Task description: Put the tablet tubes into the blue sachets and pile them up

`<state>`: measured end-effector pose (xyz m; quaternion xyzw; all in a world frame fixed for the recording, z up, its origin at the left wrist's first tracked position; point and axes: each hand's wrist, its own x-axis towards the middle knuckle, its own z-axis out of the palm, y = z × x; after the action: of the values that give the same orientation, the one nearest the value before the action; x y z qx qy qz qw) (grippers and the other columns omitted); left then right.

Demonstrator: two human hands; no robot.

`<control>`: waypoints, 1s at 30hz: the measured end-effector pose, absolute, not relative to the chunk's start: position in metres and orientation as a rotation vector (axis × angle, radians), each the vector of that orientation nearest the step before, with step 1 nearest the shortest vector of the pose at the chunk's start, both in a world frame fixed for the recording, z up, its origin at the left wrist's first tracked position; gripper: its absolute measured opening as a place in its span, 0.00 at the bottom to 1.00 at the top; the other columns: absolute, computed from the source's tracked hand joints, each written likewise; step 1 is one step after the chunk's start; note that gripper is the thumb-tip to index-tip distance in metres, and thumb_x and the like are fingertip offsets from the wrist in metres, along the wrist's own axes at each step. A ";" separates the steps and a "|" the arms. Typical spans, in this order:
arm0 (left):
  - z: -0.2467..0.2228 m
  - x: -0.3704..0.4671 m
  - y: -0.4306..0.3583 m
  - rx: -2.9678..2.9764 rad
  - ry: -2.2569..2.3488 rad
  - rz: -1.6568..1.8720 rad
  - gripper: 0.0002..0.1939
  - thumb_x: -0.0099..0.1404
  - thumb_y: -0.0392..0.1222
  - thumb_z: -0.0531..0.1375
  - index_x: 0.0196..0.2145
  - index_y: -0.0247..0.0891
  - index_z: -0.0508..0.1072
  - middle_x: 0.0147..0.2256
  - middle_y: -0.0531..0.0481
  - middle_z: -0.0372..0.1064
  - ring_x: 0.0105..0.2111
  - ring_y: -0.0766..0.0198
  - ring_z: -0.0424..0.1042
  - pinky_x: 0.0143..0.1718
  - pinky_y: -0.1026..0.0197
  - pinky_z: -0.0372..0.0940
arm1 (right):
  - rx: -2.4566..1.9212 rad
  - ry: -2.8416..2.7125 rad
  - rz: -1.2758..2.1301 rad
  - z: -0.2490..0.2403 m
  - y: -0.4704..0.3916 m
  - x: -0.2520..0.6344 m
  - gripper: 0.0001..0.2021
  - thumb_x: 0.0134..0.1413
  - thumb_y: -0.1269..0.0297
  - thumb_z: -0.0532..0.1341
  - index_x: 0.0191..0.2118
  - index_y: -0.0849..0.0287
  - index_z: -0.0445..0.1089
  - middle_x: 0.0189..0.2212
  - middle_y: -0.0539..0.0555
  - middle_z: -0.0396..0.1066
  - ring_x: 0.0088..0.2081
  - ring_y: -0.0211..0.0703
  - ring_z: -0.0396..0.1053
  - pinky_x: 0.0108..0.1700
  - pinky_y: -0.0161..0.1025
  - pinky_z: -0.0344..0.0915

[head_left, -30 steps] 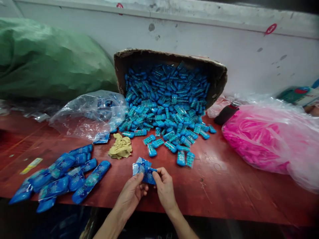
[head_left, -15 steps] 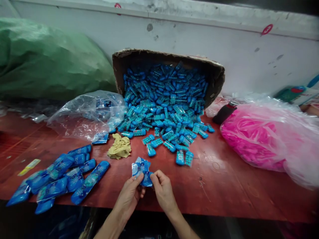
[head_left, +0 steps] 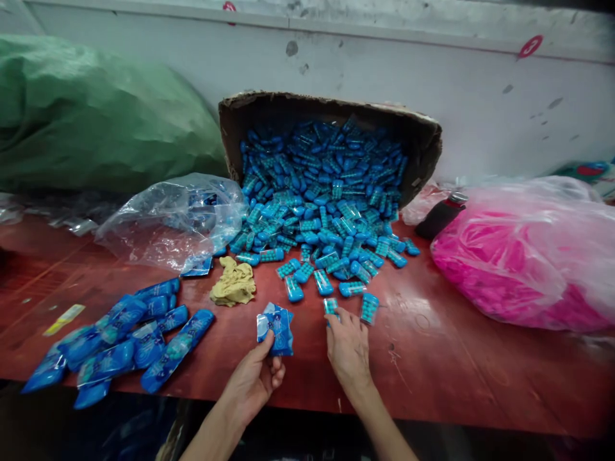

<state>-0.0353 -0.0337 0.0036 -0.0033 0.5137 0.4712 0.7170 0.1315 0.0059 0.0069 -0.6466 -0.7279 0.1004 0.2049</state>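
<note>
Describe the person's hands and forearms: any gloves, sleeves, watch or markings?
The left hand and right hand are bare, with no gloves. The left forearm and right forearm show no sleeves in view. No watch or bracelet is visible; fine markings can't be made out.

Counter, right front: bare surface, which lay open between the right hand and the pink bag. Centre: one open strip, which ran between the right hand and the flat blue packets in the left hand. Left: one gap, bounded outward by long blue packs that blocked low sideways passage. Beyond the flat blue packets: one yellow cloth, crumpled. Ahead of the right hand: scattered small packs, then a heap that filled the cardboard box's mouth and barred forward passage. Rear left: one clear bag, which obstructed that corner.
</note>
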 end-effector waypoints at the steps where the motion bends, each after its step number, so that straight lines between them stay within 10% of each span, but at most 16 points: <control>1: 0.002 -0.036 -0.034 0.030 1.143 1.052 0.14 0.55 0.49 0.59 0.21 0.37 0.62 0.11 0.56 0.60 0.11 0.71 0.59 0.12 0.70 0.50 | -1.732 -1.972 0.406 0.013 0.003 0.129 0.11 0.52 0.72 0.53 0.40 0.56 0.69 0.44 0.58 0.67 0.45 0.53 0.61 0.45 0.49 0.56; 8: 0.007 -0.034 -0.034 0.275 1.145 1.066 0.15 0.51 0.51 0.61 0.25 0.35 0.66 0.13 0.55 0.64 0.13 0.71 0.62 0.14 0.70 0.52 | -1.128 -1.335 1.561 0.030 -0.005 0.106 0.14 0.48 0.70 0.56 0.43 0.58 0.63 0.32 0.50 0.68 0.36 0.39 0.67 0.39 0.36 0.63; 30: 0.005 -0.036 -0.034 0.435 1.152 1.054 0.17 0.50 0.53 0.62 0.22 0.34 0.69 0.13 0.53 0.65 0.14 0.70 0.63 0.15 0.69 0.53 | -1.005 -1.189 1.688 0.025 -0.018 0.099 0.17 0.47 0.72 0.56 0.46 0.57 0.63 0.32 0.49 0.68 0.32 0.36 0.67 0.38 0.35 0.63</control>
<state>-0.0355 -0.0343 0.0052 0.1945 0.5151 0.4712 0.6891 0.0990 -0.0175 0.0250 -0.3993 -0.4721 0.6704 0.4102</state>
